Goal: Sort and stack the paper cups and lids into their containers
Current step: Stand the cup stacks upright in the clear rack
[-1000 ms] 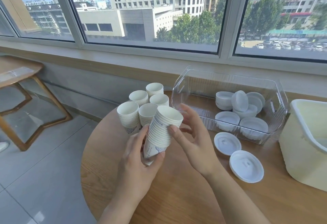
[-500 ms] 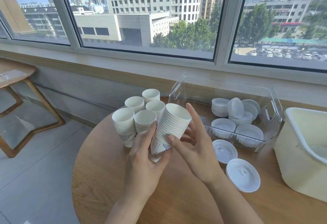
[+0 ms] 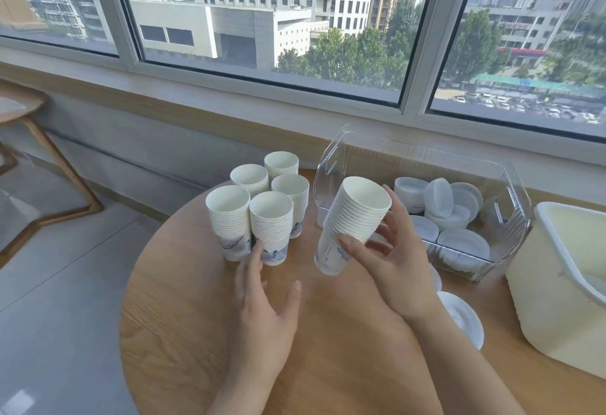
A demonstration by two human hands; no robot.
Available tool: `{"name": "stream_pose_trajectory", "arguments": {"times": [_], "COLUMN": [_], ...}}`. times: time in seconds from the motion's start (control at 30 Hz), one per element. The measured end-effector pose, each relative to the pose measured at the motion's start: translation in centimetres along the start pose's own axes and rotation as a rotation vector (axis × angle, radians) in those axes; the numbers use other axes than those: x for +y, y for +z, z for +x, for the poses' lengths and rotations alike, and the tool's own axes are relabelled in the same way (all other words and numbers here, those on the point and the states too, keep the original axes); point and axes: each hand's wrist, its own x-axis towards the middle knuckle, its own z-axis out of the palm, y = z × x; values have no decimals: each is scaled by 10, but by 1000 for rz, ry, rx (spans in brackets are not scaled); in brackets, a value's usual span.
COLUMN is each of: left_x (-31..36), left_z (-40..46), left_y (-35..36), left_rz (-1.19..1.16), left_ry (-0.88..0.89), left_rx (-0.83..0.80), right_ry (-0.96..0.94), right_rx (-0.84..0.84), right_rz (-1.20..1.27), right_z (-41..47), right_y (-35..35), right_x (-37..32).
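Note:
My right hand [image 3: 390, 263] holds a tall tilted stack of white paper cups [image 3: 352, 217] above the round wooden table [image 3: 183, 316], thumb on its front and fingers behind it. My left hand [image 3: 262, 303] hovers with fingers spread, its fingertips at the base of the nearest standing cup stack [image 3: 270, 226]. Several more cup stacks [image 3: 251, 180] stand clustered behind it. A clear plastic bin [image 3: 511, 217] holds white lids [image 3: 437, 194] in piles. Loose lids [image 3: 462, 319] lie on the table, partly hidden by my right forearm.
A cream plastic container [image 3: 557, 283] stands at the table's right edge. The window sill and wall run just behind the bin. A wooden stool [image 3: 36, 165] stands on the tiled floor at far left.
My left hand has let go of the held cup stack and moved left toward the standing stacks. My right hand alone now carries the stack, shifted right toward the clear bin.

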Motion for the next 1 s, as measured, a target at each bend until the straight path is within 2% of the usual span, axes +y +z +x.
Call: {"name": "stream_pose_trajectory", "arguments": {"times": [0.13, 0.37, 0.6, 0.83, 1.0], "left_x": [-7, -17, -16, -18, -5], "left_z": [8, 24, 44, 63, 53], "left_y": [7, 20, 34, 40, 32], "left_rz": [2, 42, -149, -141, -165], "left_ry": [-50, -33, -51, 9, 116], "left_rx": [-53, -17, -7, -11, -8], "right_ry": [11, 52, 63, 83, 83], "right_rx": [-42, -78, -97, -174, -137], "right_rz": [-57, -145, -127, -115, -92], "right_z": [3, 8, 10, 9, 11], "right_y": [16, 21, 15, 12, 4], "right_x": [13, 20, 21, 23, 16]}}
